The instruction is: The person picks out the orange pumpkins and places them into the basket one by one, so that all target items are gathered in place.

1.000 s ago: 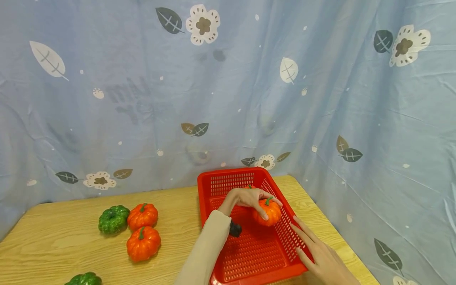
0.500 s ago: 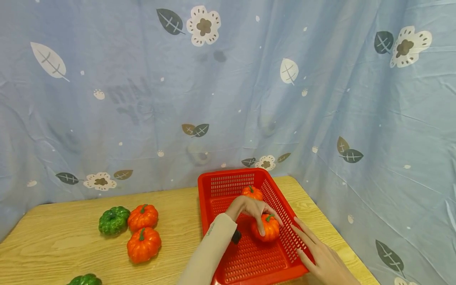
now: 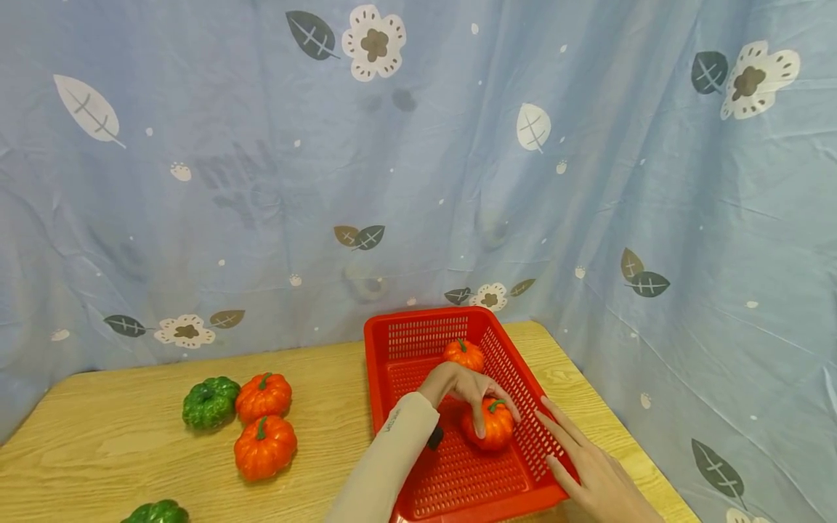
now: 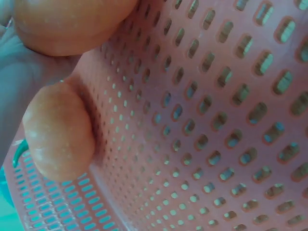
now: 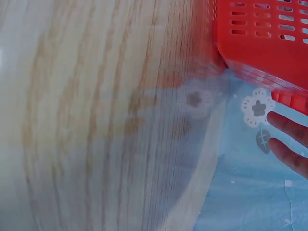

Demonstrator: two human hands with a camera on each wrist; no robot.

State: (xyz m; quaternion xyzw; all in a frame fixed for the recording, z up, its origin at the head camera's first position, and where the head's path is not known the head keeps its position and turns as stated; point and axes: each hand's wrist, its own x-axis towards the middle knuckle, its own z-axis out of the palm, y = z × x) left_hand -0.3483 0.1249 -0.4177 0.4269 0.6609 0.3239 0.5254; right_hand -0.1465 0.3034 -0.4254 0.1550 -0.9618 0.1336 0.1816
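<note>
Inside the red plastic basket [image 3: 372, 378], my left hand [image 3: 461, 386] grips a small orange pumpkin [image 3: 495, 430] with a green stem, thumb on one side and fingers on the other. It is close to the right wall and low over the basket floor. Another orange pumpkin [image 3: 463, 355] sits behind it at the far end; the left wrist view shows this second pumpkin [image 4: 58, 134] beside the perforated wall. My right hand [image 3: 593, 476] lies at the basket's right rim, fingers extended and spread. Two of its fingers [image 5: 291, 129] show in the right wrist view near the basket.
On the wooden table [image 3: 118, 443] to the left are two orange pumpkins [image 3: 264, 448] and a green pumpkin [image 3: 211, 402] close together. Another green one [image 3: 157, 513] is cut off at the bottom edge. A blue patterned curtain [image 3: 261, 181] hangs behind and on the right.
My left hand has brought the pumpkin nearer and lower in the basket, uncovering the pumpkin at the far end. My right hand has stayed at the rim.
</note>
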